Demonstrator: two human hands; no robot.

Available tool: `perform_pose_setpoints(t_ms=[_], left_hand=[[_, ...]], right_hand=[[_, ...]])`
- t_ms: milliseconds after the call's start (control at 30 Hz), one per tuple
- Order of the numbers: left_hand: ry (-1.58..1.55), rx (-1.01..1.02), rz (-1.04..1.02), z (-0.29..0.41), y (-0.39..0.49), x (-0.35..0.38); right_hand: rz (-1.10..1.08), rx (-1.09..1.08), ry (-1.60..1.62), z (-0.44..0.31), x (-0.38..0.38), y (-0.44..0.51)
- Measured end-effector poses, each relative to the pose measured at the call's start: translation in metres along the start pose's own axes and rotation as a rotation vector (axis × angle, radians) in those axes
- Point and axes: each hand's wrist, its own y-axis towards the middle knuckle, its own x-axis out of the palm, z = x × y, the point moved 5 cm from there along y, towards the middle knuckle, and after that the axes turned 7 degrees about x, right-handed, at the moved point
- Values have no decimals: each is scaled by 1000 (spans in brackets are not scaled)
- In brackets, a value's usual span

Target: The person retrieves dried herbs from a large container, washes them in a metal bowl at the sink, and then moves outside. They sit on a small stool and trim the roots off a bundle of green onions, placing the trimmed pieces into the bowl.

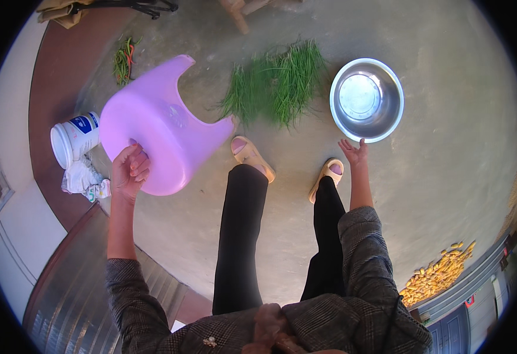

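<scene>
My left hand (131, 170) grips a pink-purple plastic stool (163, 128) at its seat, the fingers curled at a hole there. The stool is tipped, its legs pointing to the upper right. My right hand (356, 152) has its fingers spread and appears empty, just in front of the near rim of a stainless steel basin (387, 119). Whether the fingertips touch that rim, I cannot tell. Nothing shows inside the basin. Between stool and basin, long green stalks, possibly chives (296, 82), lie in bunches on the concrete floor (280, 230).
Green and red chilli peppers (125, 62) lie beyond the stool. At the left wall are a white plastic bucket (76, 137) on its side and a crumpled plastic bag (82, 178). Corn cobs (435, 274) are spread at the lower right. Wooden legs (236, 15) stand at the top.
</scene>
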Motion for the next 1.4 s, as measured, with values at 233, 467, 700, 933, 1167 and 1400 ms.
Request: perform_pose_setpoints(t_ms=[233,467,700,933,1167,1400], left_hand=[[337,-97,237,-88,-62,-23],[502,-296,125,-251,-29,-71],[539,-149,95,-391,-18,-68],[770,-165,21,-450,-20,-74],[1170,179,95,-478,-57,-99],[722,63,547,-430,-129,-217]], right_hand=[[7,-102,-1086,72,33,-132],[105,-681,-1964,98,31,-186],[230,-1135,-2315,172,36,-184],[61,-1234,-2590,244,9,-162],[-108,-1162,-2336,225,-8,-166],[-2,-1654,-2176,222,4,-202]])
